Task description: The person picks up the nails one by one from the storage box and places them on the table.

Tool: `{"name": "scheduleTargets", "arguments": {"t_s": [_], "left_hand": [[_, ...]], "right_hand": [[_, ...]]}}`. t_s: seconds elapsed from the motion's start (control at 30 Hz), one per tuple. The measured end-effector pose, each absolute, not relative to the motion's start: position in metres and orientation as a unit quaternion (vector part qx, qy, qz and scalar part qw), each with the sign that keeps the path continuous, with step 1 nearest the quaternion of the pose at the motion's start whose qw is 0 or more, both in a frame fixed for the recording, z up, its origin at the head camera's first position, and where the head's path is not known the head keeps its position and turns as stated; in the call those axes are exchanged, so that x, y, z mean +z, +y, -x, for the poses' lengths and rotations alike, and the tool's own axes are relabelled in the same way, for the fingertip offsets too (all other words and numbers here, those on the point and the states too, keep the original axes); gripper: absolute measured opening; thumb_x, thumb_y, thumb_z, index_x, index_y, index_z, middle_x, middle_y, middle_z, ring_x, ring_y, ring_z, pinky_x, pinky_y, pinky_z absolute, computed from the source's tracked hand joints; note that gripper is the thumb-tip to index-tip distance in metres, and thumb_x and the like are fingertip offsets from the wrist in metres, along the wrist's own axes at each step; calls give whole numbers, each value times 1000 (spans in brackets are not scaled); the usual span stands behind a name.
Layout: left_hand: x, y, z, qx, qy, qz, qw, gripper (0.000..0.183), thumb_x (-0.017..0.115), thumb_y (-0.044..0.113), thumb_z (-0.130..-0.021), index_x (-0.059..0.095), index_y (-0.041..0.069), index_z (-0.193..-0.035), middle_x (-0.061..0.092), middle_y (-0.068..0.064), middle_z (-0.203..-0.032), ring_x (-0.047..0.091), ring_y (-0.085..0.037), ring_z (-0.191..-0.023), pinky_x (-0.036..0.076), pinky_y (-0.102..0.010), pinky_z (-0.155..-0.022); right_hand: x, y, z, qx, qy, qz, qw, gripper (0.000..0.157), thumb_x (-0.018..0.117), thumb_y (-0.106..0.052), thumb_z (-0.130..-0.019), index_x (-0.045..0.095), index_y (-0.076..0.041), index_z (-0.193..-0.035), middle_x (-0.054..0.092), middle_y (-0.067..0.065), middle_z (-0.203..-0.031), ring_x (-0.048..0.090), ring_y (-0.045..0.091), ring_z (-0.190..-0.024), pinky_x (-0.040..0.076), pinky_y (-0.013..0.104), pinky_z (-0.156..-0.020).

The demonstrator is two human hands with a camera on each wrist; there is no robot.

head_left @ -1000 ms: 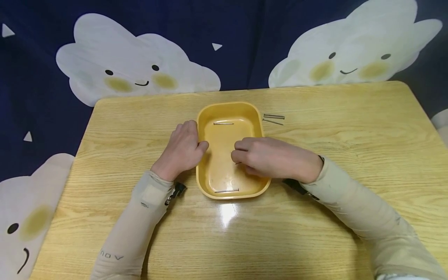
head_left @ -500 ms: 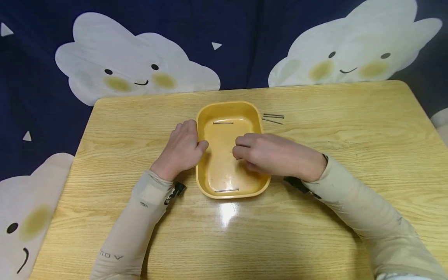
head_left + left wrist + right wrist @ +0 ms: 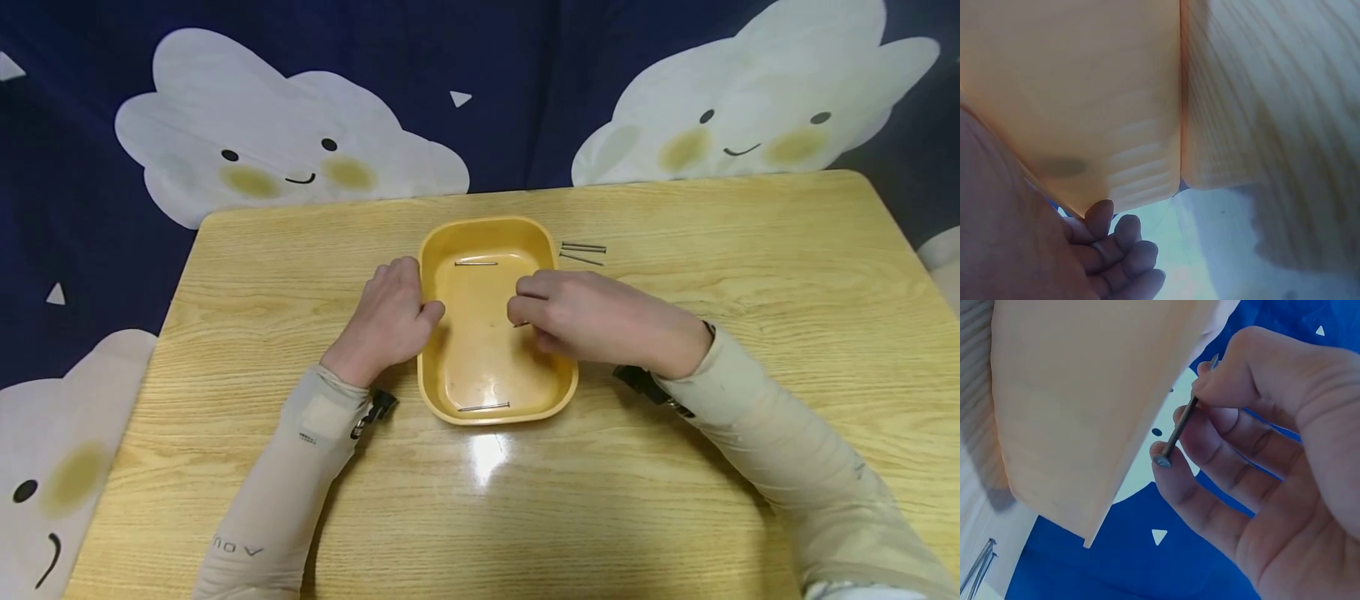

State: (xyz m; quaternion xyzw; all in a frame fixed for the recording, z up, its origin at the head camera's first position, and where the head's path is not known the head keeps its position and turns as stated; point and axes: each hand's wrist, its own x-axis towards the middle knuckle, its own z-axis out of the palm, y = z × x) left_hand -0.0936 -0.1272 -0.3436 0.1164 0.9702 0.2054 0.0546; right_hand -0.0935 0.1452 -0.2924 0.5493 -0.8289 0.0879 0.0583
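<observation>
A yellow plastic tray point(image 3: 480, 333) stands in the middle of the wooden table. My left hand point(image 3: 386, 325) grips its left rim, thumb hooked over the inside and the other fingers along the outer wall. Those bent fingers point(image 3: 1127, 234) show beside the tray wall in the left wrist view. Over the tray's right side, my right hand point(image 3: 588, 321) pinches a steel nail point(image 3: 1179, 430) between thumb and fingers, its flat head toward the little finger. One nail point(image 3: 476, 264) lies at the tray's far end, and another nail point(image 3: 483, 407) at the near end.
Several loose nails point(image 3: 582, 248) lie on the table point(image 3: 712, 242) just beyond the tray's right far corner. A dark blue curtain point(image 3: 517, 100) with white clouds hangs behind the table's far edge.
My right hand has moved slightly away from me and to the right, carrying the pinched nail. The left hand keeps its hold on the rim, and the other nails lie as before.
</observation>
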Motion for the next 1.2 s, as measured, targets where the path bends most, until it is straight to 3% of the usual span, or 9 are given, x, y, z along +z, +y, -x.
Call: {"name": "scheduleTargets", "arguments": {"t_s": [0.77, 1.2], "left_hand": [[-346, -128, 94, 206, 970, -116, 50, 30, 51, 28, -94, 47, 0, -104, 45, -14, -94, 44, -35, -95, 37, -43, -86], [-345, -128, 94, 205, 970, -123, 47, 30, 49, 28, -94, 47, 0, -104, 45, -14, -94, 44, -35, -93, 37, -43, -86]], "right_hand": [[-288, 159, 104, 121, -829, -538, 94, 21, 65, 9, -79, 65, -7, -94, 59, 5, -84, 58, 21, -78, 53, 35, -74], [-284, 167, 108, 130, -842, -516, 81, 23, 62, 11, -81, 67, -4, -97, 62, 7, -90, 58, 20, -81, 53, 34, -73]]}}
